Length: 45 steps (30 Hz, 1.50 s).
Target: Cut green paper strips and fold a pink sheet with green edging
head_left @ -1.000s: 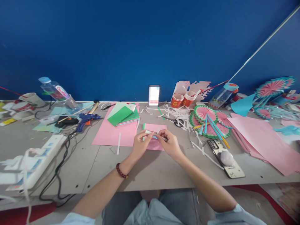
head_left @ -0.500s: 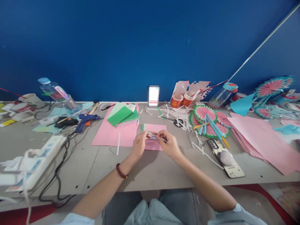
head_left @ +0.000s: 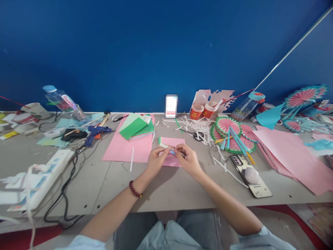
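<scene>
Both hands meet over a small pink paper point(head_left: 173, 161) with a green strip point(head_left: 159, 140) along its left edge. Between them lies a slender pale object with a blue-and-white printed middle point(head_left: 172, 152); its exact kind is unclear. My left hand point(head_left: 156, 160) has its fingers closed round the left part, thumb toward the printed middle. A pale end shows beyond these fingers. My right hand point(head_left: 188, 160) is closed on the right part, its fingers hiding much of it.
Left are a large pink sheet point(head_left: 111, 151), green papers point(head_left: 133, 128), a blue glue gun point(head_left: 96, 133) and a power strip point(head_left: 52, 173). Right lie scissors point(head_left: 198, 136), white paper scraps point(head_left: 191, 121), watermelon-patterned fans point(head_left: 227, 126), a phone point(head_left: 260, 187) and pink sheets point(head_left: 293, 149).
My left thumb and fingers have shifted slightly along the slender object toward my right hand. More of its blue-and-white part shows, and its pale left end is visible.
</scene>
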Available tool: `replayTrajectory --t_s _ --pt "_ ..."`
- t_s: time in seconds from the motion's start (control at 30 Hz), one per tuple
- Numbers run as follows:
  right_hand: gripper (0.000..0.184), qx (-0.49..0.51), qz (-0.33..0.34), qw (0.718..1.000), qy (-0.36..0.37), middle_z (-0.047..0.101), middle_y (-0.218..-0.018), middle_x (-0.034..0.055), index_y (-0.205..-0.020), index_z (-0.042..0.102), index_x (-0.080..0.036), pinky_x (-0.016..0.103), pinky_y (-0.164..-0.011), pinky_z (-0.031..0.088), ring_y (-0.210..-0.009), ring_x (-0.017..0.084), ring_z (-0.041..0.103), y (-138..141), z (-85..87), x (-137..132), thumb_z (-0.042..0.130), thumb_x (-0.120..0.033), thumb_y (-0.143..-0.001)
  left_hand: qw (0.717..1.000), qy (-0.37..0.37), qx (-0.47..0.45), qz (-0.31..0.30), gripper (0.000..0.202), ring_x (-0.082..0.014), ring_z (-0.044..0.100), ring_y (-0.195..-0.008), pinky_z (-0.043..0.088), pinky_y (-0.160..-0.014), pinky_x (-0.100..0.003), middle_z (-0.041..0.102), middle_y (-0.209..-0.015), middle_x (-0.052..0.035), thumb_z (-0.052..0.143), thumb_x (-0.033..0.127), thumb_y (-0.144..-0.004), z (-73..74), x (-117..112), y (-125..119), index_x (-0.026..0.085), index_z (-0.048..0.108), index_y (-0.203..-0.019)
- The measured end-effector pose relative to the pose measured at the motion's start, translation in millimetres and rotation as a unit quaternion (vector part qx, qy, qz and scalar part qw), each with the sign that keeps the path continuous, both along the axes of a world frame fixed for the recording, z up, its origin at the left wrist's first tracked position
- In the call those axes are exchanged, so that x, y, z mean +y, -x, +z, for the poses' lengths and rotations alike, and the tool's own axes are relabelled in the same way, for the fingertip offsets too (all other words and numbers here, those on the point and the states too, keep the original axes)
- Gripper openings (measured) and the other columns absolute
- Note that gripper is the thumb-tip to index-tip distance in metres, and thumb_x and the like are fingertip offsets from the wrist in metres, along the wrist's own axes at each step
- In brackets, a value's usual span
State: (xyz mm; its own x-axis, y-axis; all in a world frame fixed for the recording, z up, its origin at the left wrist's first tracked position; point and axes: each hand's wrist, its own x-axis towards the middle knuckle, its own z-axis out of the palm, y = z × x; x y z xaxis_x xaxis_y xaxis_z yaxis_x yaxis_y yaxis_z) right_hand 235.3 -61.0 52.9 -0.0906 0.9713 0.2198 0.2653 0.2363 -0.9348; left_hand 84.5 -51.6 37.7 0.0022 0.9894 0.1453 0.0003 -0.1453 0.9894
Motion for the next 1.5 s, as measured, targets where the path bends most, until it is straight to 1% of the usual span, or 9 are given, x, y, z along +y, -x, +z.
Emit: replayTrajectory --t_s 0.27,0.53,0.7,0.83,0.9,1.0,1.1,1.27,1.5 --pt "0.016 0.002 -0.012 1.000 0.008 0.066 -0.075 0.0038 -0.083 0.059 -0.020 0.026 -0.062 0.048 -0.069 0.017 0.063 0.2 0.8 0.3 0.055 -0.035 -0.081 1.000 0.003 0.013 0.008 0.024 -0.0206 0.063 -0.080 0.047 -0.076 -0.031 0.071 -0.073 -0.0036 0.063 0.040 -0.078 8.7 -1.8 0.7 0.020 0.075 -0.072" --pt "0.020 -0.019 -0.026 0.999 0.016 0.062 -0.065 0.0016 -0.080 0.058 -0.019 0.023 -0.055 0.041 -0.060 0.015 0.056 -2.0 -1.5 3.5 0.057 -0.039 -0.081 0.999 0.033 -0.008 -0.007 0.028 -0.0204 0.063 -0.078 0.048 -0.075 -0.031 0.071 -0.076 -0.0058 0.064 0.042 -0.078 9.8 -1.1 2.3 0.017 0.074 -0.072" --pt "0.021 -0.041 -0.038 0.998 -0.006 0.061 -0.068 0.0011 -0.078 0.057 -0.019 0.023 -0.055 0.040 -0.060 0.013 0.053 -2.8 0.5 3.9 0.056 -0.040 -0.082 0.999 0.043 -0.030 -0.014 0.028 -0.0208 0.064 -0.081 0.048 -0.076 -0.031 0.072 -0.080 -0.0061 0.064 0.043 -0.077 11.7 -0.5 2.2 0.016 0.073 -0.071" --pt "0.019 -0.030 -0.031 0.999 -0.009 0.059 -0.067 0.0009 -0.077 0.056 -0.019 0.023 -0.054 0.040 -0.060 0.013 0.052 -3.2 0.1 4.6 0.054 -0.037 -0.083 0.999 0.035 -0.026 -0.031 0.026 -0.0207 0.064 -0.082 0.048 -0.079 -0.032 0.071 -0.081 -0.0063 0.066 0.042 -0.075 7.3 1.0 1.4 0.017 0.073 -0.075" --pt "0.017 -0.014 -0.019 1.000 -0.003 0.058 -0.066 0.0004 -0.078 0.056 -0.020 0.023 -0.054 0.041 -0.060 0.013 0.054 -2.6 -0.4 4.1 0.054 -0.036 -0.082 0.999 0.015 -0.019 -0.039 0.023 -0.0220 0.063 -0.087 0.048 -0.081 -0.033 0.071 -0.085 -0.0069 0.069 0.040 -0.073 3.9 1.9 0.8 0.018 0.074 -0.078" --pt "0.016 0.006 0.000 1.000 -0.005 0.061 -0.072 0.0016 -0.081 0.055 -0.020 0.024 -0.059 0.045 -0.066 0.014 0.058 -0.9 -0.1 2.4 0.053 -0.036 -0.082 1.000 0.004 -0.001 -0.018 0.020 -0.0229 0.063 -0.090 0.048 -0.083 -0.033 0.072 -0.087 -0.0068 0.071 0.038 -0.071 1.2 2.6 -0.1 0.018 0.074 -0.074" --pt "0.015 0.008 0.008 1.000 -0.012 0.063 -0.076 0.0025 -0.083 0.055 -0.020 0.025 -0.064 0.047 -0.069 0.015 0.061 0.3 1.1 0.9 0.052 -0.034 -0.083 1.000 0.016 -0.006 -0.004 0.019 -0.0228 0.064 -0.088 0.048 -0.083 -0.034 0.073 -0.084 -0.0061 0.071 0.038 -0.071 3.4 2.0 -1.0 0.019 0.074 -0.071" --pt "0.014 0.004 0.001 1.000 -0.003 0.064 -0.078 0.0027 -0.085 0.056 -0.021 0.025 -0.065 0.048 -0.072 0.016 0.064 0.9 1.7 0.4 0.052 -0.034 -0.083 0.998 0.033 -0.047 -0.009 0.020 -0.0238 0.065 -0.089 0.049 -0.082 -0.035 0.073 -0.087 -0.0065 0.069 0.038 -0.072 9.5 -0.2 -2.1 0.019 0.075 -0.072" --pt "0.014 0.008 -0.010 1.000 0.007 0.066 -0.079 0.0032 -0.085 0.056 -0.021 0.026 -0.064 0.049 -0.074 0.017 0.065 0.5 -0.8 1.0 0.054 -0.035 -0.081 0.995 0.063 -0.067 -0.026 0.022 -0.0238 0.066 -0.086 0.050 -0.081 -0.035 0.073 -0.080 -0.0057 0.070 0.040 -0.072 6.5 -0.7 -2.2 0.019 0.075 -0.075"
